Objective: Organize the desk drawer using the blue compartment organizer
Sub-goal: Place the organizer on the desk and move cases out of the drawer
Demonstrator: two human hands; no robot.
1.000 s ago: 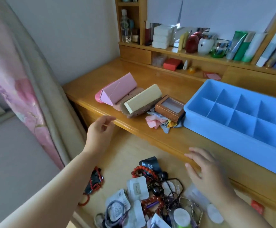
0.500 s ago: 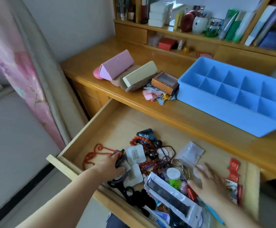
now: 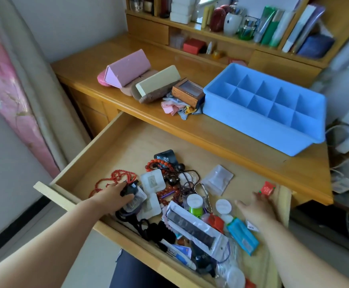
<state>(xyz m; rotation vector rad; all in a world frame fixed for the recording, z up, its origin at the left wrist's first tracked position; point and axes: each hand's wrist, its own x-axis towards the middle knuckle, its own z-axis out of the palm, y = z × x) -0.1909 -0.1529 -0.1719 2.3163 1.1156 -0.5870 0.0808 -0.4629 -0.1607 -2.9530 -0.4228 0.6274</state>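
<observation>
The light wooden desk drawer (image 3: 115, 150) stood pulled fully out below the front edge of the honey-coloured wooden bench (image 3: 231, 132). The blue rectangular plastic compartment organizer (image 3: 242, 119) rested on the bench top, toward its right side, with all of its visible cells showing bare blue floors. Just beside its left end sat a small brown box with a clear window lid (image 3: 188, 93), lying on a crumpled heap of pastel cloths (image 3: 172, 107). Further left lay a cream-coloured triangular case (image 3: 159, 81) and a pink triangular folding case (image 3: 128, 68). Inside the drawer, loose items were piled across the middle and front: a string of small red beads (image 3: 115, 177), white square sachets (image 3: 153, 181), a clear plastic zip pouch (image 3: 217, 179), a green bottle with a white cap (image 3: 194, 203), a long clear packet holding a dark strap (image 3: 196, 229), a turquoise oblong packet (image 3: 243, 235) and a small red wrapper (image 3: 267, 188) near the right wall. The left hand (image 3: 111, 197) lay over the left part of the pile, its fingers curled onto a black object on a clear-wrapped packet (image 3: 133, 192); whether they actually gripped it could not be determined. The right hand (image 3: 256, 208) was extended over the right part of the drawer with fingers straight and spread, holding nothing, its fingertips just short of the small red wrapper.
</observation>
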